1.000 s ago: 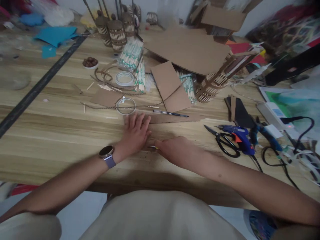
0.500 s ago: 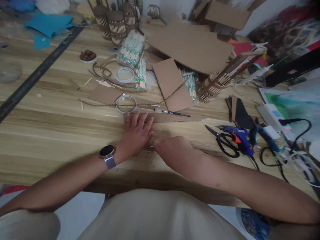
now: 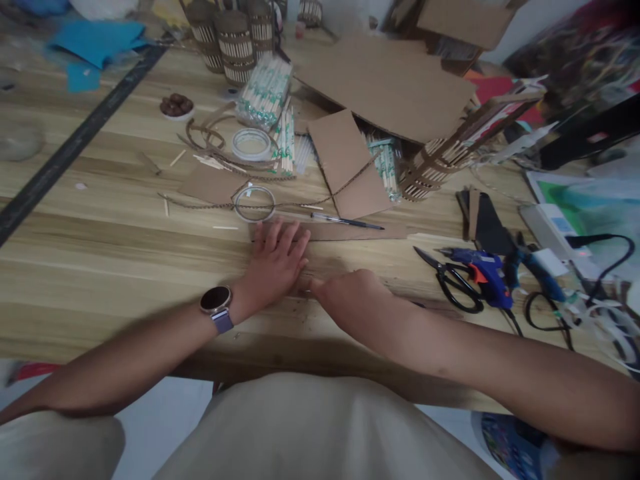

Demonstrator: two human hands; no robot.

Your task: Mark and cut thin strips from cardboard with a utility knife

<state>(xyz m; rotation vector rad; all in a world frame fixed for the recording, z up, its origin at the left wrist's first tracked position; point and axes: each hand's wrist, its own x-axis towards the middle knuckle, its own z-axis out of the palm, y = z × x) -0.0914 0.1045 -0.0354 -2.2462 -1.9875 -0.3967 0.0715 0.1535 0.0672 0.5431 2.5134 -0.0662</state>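
Observation:
A long brown cardboard strip [image 3: 330,231] lies across the table in front of me. My left hand [image 3: 278,257] is flat with fingers spread, its fingertips over the strip's left end. Just right of it, my right hand [image 3: 350,300] is closed low over the table; what its fingers hold is hidden. A pen [image 3: 347,221] rests along the strip's far edge. Behind my left fingertips lies a tape ring [image 3: 255,203], and a brown cardboard piece [image 3: 353,163] is farther back.
Black scissors [image 3: 456,283] and a blue glue gun [image 3: 483,270] lie at the right. Wrapped sticks [image 3: 265,90], a bowl of brown balls [image 3: 177,107] and a large cardboard sheet [image 3: 390,83] are farther back. A dark metal strip [image 3: 80,143] crosses the left side.
The view has shifted slightly, moving the table items a little to the right in the picture. Both hands keep nearly the same pose and place by the strip.

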